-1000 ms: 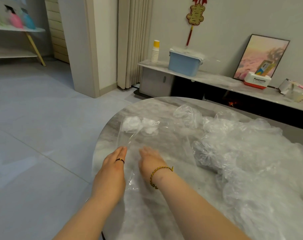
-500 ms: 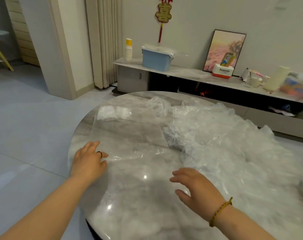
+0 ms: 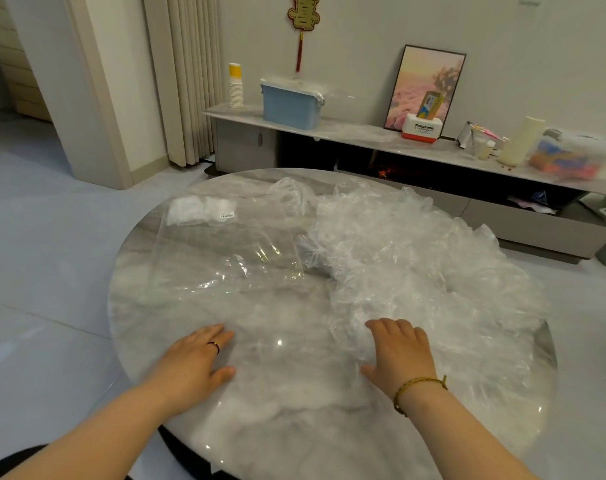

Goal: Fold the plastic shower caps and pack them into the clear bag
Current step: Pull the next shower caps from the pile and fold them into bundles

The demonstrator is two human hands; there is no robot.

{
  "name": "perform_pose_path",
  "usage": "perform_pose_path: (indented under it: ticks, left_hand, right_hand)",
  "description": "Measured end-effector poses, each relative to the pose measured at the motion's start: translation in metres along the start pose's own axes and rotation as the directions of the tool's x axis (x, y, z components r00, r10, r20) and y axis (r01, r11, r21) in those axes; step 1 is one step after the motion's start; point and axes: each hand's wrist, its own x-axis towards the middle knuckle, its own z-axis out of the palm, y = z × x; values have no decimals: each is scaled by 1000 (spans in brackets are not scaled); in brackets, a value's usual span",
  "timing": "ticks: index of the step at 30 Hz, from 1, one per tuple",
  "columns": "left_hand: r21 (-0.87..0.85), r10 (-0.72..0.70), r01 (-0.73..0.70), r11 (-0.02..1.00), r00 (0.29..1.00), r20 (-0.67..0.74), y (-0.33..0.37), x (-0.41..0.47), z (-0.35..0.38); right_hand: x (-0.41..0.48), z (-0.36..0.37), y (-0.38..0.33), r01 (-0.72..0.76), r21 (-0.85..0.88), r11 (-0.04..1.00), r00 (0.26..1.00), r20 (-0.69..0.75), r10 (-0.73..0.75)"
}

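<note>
The left hand (image 3: 194, 362) and right hand (image 3: 400, 355) lie flat, holding nothing (shower caps (image 3: 415, 258) merge indistinctly).

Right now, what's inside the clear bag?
Folded white caps sit bunched at the far end of the clear bag, beside a small label. The rest of it lies flat on the table, apparently empty. How many caps is unclear, because they overlap.

Pale wall (image 3: 363, 46), grey tiled floor (image 3: 52, 237), low cabinet (image 3: 502, 209)
</note>
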Motion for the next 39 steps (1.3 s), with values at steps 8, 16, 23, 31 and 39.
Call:
perform_pose_path:
  ticks: [8, 16, 23, 31, 39]
  left_hand:
    - [6, 19, -19, 1000, 1000, 3, 0, 3, 4]
    - [-358, 75, -203, 911, 937, -341, 13, -4, -10]
    - [83, 480, -509, 857, 729, -488, 8, -3, 0]
    - [251, 581, -525, 814, 754, -308, -4, -3, 3]
    - [62, 418, -413, 909, 895, -155, -35, -16, 10]
  right_hand:
    - [21, 11, 2, 56, 41, 998, 828, -560, -23]
    - [10, 13, -40, 598, 55, 800, 500, -806, -318]
    - [-5, 42, -69, 813, 34, 581, 453, -664, -595]
    - [-7, 51, -58, 713, 71, 697, 655, -421, -627]
    - [-12, 34, -49, 463, 349, 815, 876, -40, -480]
